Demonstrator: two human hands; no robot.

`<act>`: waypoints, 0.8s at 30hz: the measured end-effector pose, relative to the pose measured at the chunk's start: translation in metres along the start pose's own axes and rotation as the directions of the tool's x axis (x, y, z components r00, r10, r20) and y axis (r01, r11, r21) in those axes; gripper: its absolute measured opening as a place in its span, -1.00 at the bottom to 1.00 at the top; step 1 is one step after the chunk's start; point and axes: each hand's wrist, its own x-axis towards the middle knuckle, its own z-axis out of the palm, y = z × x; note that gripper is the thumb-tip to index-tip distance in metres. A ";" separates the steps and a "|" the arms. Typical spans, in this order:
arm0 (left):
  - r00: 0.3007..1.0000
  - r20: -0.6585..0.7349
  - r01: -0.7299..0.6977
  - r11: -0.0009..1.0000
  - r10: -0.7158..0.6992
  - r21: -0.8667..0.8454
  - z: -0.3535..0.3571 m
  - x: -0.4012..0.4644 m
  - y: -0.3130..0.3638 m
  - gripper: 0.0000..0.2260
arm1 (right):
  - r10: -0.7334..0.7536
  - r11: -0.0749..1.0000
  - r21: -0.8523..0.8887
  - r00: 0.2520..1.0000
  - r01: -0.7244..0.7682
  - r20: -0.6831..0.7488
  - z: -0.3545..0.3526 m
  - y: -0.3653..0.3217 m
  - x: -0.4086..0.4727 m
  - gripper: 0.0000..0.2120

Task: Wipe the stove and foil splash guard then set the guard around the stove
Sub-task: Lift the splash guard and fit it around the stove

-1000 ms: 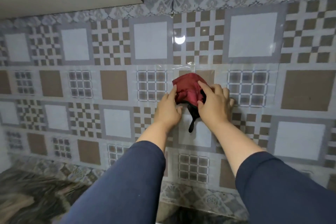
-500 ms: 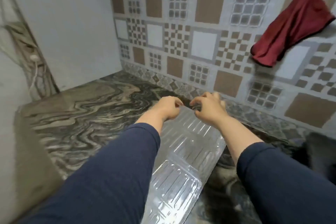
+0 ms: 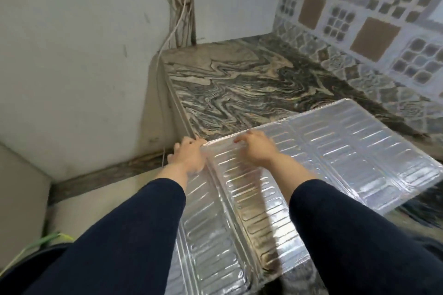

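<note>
While the foil splash guard [image 3: 311, 165] lies partly unfolded across the marbled desk [image 3: 239, 84], both hands work its far edge. The left hand [image 3: 189, 158] grips the corner of the left panel, fingers curled over the rim; the right hand [image 3: 257, 148] presses flat on the adjoining panel beside the fold, not clamped on it. This hold likely steadies one panel so the other can swing on the crease. The left panel overhangs the desk edge toward the person. No stove is in view. Patterned wall tiles [image 3: 374, 31] back the desk at right; a white cable [image 3: 175, 26] runs down the plain wall.
</note>
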 end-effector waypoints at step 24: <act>0.999 -0.018 -0.046 0.992 0.044 -0.118 0.013 0.013 -0.005 -0.82 | -0.097 0.994 -0.052 0.993 0.094 -0.061 0.037 -0.002 0.032 -0.67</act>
